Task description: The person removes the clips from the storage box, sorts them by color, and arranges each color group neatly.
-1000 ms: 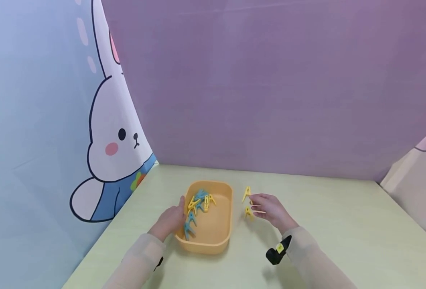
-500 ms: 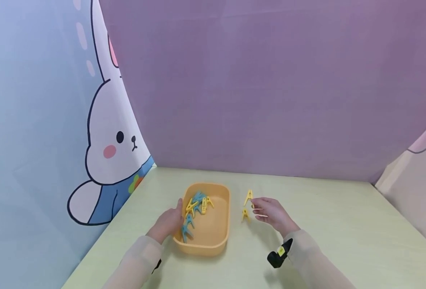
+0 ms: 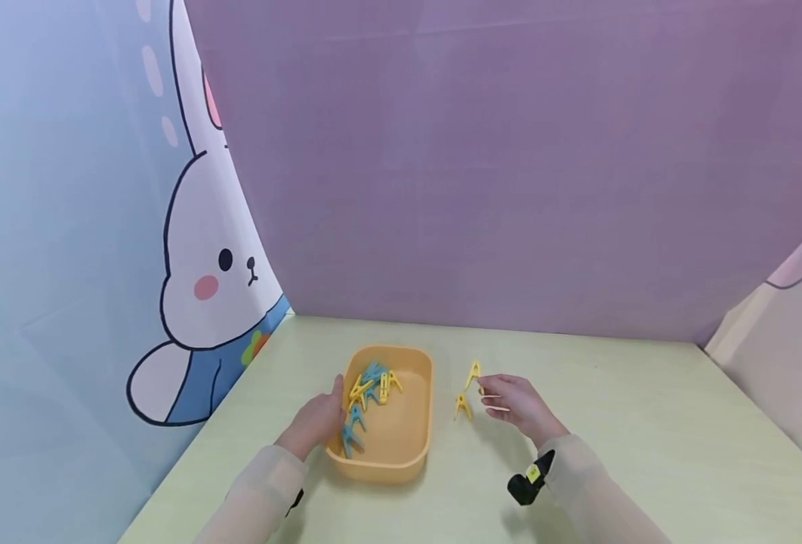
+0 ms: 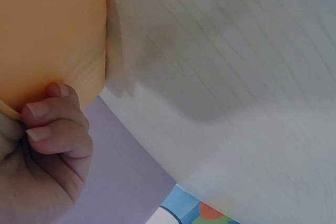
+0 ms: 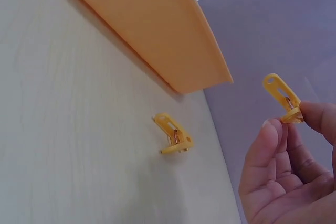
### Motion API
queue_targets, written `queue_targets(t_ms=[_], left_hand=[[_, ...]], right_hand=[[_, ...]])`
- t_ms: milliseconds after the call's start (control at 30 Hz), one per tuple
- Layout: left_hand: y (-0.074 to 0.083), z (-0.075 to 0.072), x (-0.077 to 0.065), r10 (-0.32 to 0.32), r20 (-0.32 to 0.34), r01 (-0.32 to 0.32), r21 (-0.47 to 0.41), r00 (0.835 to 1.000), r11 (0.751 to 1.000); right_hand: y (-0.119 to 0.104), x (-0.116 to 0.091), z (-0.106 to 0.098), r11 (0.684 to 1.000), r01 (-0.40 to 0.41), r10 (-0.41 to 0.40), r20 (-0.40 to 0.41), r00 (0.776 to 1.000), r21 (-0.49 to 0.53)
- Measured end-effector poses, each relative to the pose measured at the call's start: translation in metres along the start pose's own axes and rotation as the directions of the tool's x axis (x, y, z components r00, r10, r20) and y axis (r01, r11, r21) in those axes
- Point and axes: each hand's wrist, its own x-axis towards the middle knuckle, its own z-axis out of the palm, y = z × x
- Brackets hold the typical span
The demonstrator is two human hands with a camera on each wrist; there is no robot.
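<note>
My left hand [image 3: 316,423] grips the left rim of an orange plastic basin [image 3: 401,434], its thumb up at the rim. In the left wrist view, curled fingers [image 4: 58,119] lie against the basin's outer wall. Yellow and blue clothespins [image 3: 374,370] are heaped along the left and far part of the basin. To the right, my right hand [image 3: 515,404] pinches a yellow clothespin [image 5: 281,94] between thumb and fingertips, raised above the table. A second yellow clothespin [image 5: 173,132] rests on the table between that hand and the basin.
The pale table [image 3: 632,423] ends at a purple backdrop [image 3: 510,189] behind. At the left stands a blue panel with a printed rabbit [image 3: 217,257], and a pale panel [image 3: 795,355] borders the right side.
My right hand has shifted slightly right with the pinched clothespin, drawing away from the one on the table. The left hand keeps its grip on the basin. The head view has tilted a little.
</note>
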Motion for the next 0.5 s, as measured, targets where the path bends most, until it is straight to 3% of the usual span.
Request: queue_targets(t_ms=[500], left_hand=[[0.0006,0.0004,-0.0017,-0.008,0.007,0.009,-0.030,1.000,1.000]], right_hand=[[0.0071,0.0037,-0.0037,1.000,-0.011,0.011,-0.027,1.000,-0.016]])
